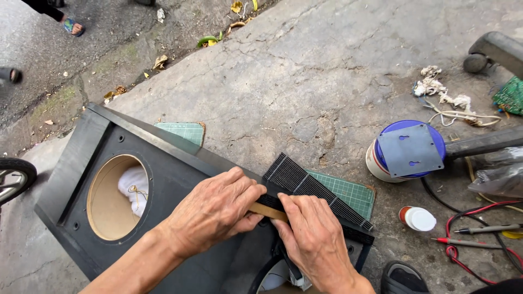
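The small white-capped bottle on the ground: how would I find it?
Start at the black speaker box and go right to the blue-lidded tub. Just below it lies the small bottle, beside the red probe leads; only it has an orange body and white cap.

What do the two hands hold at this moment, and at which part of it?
Both hands grip a thin tan strip on the black speaker box. The left hand pinches its left end, the right hand its right end; only the middle shows.
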